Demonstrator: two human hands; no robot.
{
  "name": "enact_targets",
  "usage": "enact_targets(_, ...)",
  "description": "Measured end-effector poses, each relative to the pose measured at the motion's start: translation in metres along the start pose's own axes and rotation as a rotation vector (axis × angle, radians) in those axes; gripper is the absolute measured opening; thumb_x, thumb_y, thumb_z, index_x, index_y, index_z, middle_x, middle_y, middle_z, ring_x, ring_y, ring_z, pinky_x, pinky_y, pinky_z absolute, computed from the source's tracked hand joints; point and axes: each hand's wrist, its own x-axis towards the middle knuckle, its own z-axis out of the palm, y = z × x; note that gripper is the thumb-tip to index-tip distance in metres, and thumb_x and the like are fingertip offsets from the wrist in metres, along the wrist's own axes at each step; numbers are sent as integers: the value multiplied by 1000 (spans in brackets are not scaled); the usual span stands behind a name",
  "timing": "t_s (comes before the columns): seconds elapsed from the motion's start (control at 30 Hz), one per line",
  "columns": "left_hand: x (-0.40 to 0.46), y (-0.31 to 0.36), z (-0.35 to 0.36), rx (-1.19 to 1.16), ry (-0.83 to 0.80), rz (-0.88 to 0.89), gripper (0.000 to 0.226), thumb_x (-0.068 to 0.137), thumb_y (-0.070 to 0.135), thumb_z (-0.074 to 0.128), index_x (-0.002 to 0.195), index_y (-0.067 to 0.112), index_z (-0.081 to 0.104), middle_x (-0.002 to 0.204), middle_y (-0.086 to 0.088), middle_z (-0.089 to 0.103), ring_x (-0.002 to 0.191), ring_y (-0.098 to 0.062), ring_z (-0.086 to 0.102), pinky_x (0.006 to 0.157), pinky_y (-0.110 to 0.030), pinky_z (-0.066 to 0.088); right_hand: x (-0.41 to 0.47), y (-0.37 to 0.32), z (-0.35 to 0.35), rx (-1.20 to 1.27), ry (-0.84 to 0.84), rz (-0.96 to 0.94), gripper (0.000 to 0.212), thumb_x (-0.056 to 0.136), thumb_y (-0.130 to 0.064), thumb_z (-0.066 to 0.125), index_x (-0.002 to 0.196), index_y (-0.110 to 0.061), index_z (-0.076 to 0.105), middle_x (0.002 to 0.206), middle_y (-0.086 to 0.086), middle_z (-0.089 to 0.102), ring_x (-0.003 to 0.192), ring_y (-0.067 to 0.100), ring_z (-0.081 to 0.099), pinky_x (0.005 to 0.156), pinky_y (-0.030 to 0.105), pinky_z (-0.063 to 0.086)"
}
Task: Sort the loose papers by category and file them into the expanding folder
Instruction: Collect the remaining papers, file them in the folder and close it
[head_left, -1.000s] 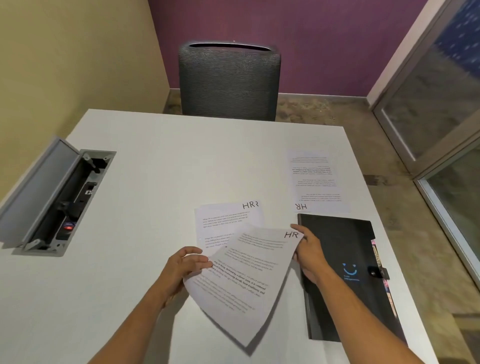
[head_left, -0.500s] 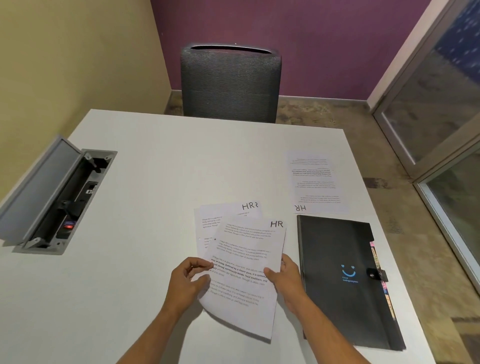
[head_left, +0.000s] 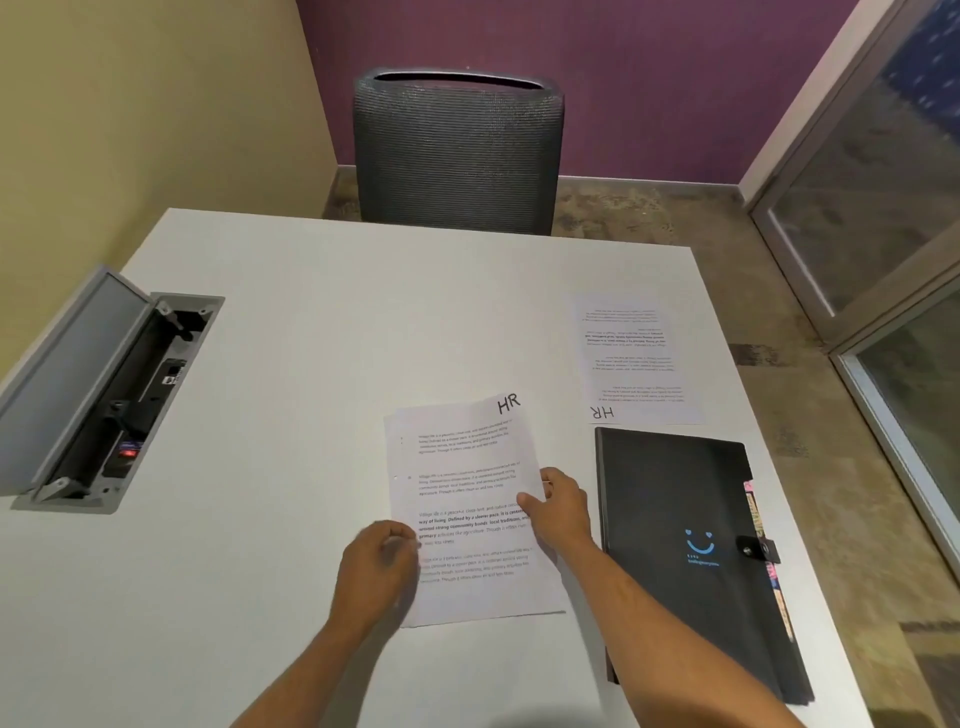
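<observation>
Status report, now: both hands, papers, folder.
Left hand and right hand pinch the HR sheet flat on the table. Expanding folder closed, strap fastened. Second HR sheet beyond it. Nothing blocking.

Left hand (head_left: 382, 564) fingers curled; right hand (head_left: 561, 512) pinching.

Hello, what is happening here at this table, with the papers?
A person is sorting papers at a white table. Both hands, the left hand and right hand, hold the side edges of a sheet marked HR that lies flat. Another HR sheet lies farther away. The black expanding folder is closed, on the right.
</observation>
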Motion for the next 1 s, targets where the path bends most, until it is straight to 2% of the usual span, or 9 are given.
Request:
enact_targets(0.13,20,-3,9,354,98,249,31,83,33,55,98,13,73,108,0,70,103,-22,62,91,-31,45,8,5,3,-51,68,12,22,93,-13,63,114,-16,59,102,0,59,94,17,59,70,14,43)
enact_targets(0.2,32,-9,16,468,87,309,40,87,38,51,109,10,70,118,-6,65,108,-28,59,92,-37,44,14,9,-1,-110,110,-10,27,92,-9,62,119,-10,60,99,2,57,91,18,56,77,18,41)
enact_targets(0.3,47,-20,24,585,3,235,49,95,43,44,132,14,57,146,-7,47,136,-33,40,106,-53,35,22,14,-11,-213,134,-45,20,92,-7,60,111,-9,63,92,1,56,85,17,52,79,25,43)
enact_targets(0.4,58,-27,26,658,-40,170,55,100,49,32,146,21,42,160,-3,26,150,-27,14,120,-51,10,36,12,-23,-225,191,-51,17,92,-4,56,105,-7,66,91,1,58,90,20,57,88,32,50)
enact_targets(0.57,68,-34,20,773,-53,177,62,101,57,23,154,26,27,164,1,13,153,-21,1,122,-47,-3,72,-8,-44,-283,293,-74,22,96,-6,53,114,-3,65,107,9,63,104,23,58,87,25,42)
enact_targets(0.7,68,-33,23,795,-57,142,61,102,57,18,156,29,21,165,3,9,152,-18,-4,122,-47,-5,110,-15,-57,-440,354,-94,33,97,-15,56,128,-5,58,128,13,60,120,28,54,102,39,46)
enact_targets(0.83,69,-33,23,789,-48,147,60,101,54,22,154,26,28,164,0,16,153,-21,3,122,-49,-1,143,-21,-67,-708,324,-9,33,94,-19,58,121,-3,54,121,18,59,110,34,55,94,47,49)
enact_targets(0.9,70,-33,23,785,-46,151,60,101,53,25,153,24,30,164,-1,18,153,-22,4,122,-49,0,153,-27,-70,-791,262,34,37,95,-19,56,127,-2,48,122,22,56,112,37,53,93,46,48)
enact_targets(1.0,70,-34,24,783,-42,156,60,101,52,26,153,23,32,163,-2,19,152,-23,6,122,-49,1,159,-31,-69,-879,230,0,40,92,-4,54,130,-2,42,118,24,55,108,37,53,83,44,48)
